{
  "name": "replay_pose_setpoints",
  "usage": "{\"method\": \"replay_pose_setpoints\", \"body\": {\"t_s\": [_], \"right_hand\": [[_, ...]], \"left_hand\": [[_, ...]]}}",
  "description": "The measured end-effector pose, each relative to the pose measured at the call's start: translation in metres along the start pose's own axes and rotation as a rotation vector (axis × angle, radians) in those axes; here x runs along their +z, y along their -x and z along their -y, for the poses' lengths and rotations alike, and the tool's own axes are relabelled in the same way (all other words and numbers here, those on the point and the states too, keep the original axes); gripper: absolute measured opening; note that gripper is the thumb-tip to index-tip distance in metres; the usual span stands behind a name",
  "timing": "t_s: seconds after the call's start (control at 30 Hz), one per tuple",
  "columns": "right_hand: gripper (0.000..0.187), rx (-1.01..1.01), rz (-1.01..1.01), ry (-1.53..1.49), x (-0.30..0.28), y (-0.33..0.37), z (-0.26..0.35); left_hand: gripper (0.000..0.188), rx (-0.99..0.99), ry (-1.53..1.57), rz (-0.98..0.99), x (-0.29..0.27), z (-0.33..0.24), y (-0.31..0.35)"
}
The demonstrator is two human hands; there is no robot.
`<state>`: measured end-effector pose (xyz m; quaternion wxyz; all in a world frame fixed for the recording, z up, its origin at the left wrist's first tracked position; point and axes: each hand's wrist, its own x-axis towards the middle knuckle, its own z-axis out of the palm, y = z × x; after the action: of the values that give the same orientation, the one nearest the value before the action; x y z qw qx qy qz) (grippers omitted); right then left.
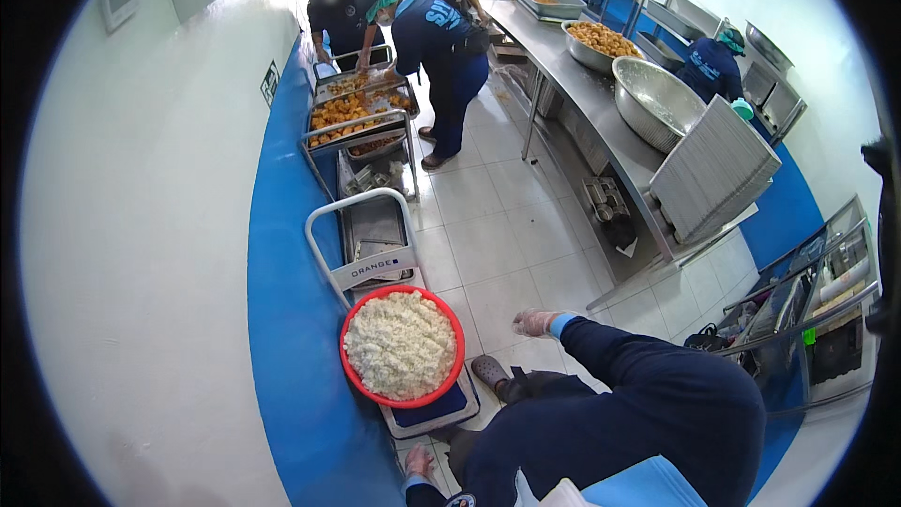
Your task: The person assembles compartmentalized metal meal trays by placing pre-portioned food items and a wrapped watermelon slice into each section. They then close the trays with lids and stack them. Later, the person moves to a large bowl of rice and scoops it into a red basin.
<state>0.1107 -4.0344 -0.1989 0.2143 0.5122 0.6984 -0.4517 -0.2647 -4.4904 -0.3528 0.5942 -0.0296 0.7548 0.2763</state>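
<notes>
A red round basin [458,357] heaped with white rice [399,343] rests on a low blue-and-white platform [436,416] with a white upright handle frame [314,235], beside the blue lower wall. My left hand [419,460], in a clear plastic glove, is just in front of the platform, apart from the basin. It holds nothing I can see, its fingers loosely bent. My right hand [535,322], also gloved, reaches out over the tiled floor to the right of the basin. That hand is empty too, with its fingers loosely stretched.
Beyond the platform, a metal cart [402,115] carries trays of browned food, with two people beside it. On the right runs a long steel table [582,84] with a large metal bowl [657,99] and stacked grey trays [718,169]. A rack [835,310] stands at far right.
</notes>
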Motion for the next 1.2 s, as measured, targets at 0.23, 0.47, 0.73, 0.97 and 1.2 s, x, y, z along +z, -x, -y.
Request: {"method": "replay_pose_setpoints", "body": {"t_s": [0.23,0.47,0.73,0.97,1.2], "right_hand": [[0.054,0.019,0.188,0.203,0.084,0.038,0.053],[0.057,-0.011,0.167,0.103,0.106,0.043,0.09],[0.047,-0.002,-0.042,0.06,0.111,0.044,0.089],[0.052,0.041,0.071,0.058,0.113,0.063,0.076],[0.051,0.084,0.04,0.096,0.094,0.061,0.06]], "left_hand": [[0.034,0.064,0.198,0.027,-0.099,-0.018,-0.014],[0.026,0.04,-0.007,-0.119,-0.173,-0.011,-0.015],[0.029,0.036,-0.027,-0.079,-0.152,-0.026,-0.004],[0.029,0.178,-0.075,0.003,-0.117,-0.05,0.0],[0.028,0.154,-0.279,-0.026,-0.104,-0.074,0.015]]}}
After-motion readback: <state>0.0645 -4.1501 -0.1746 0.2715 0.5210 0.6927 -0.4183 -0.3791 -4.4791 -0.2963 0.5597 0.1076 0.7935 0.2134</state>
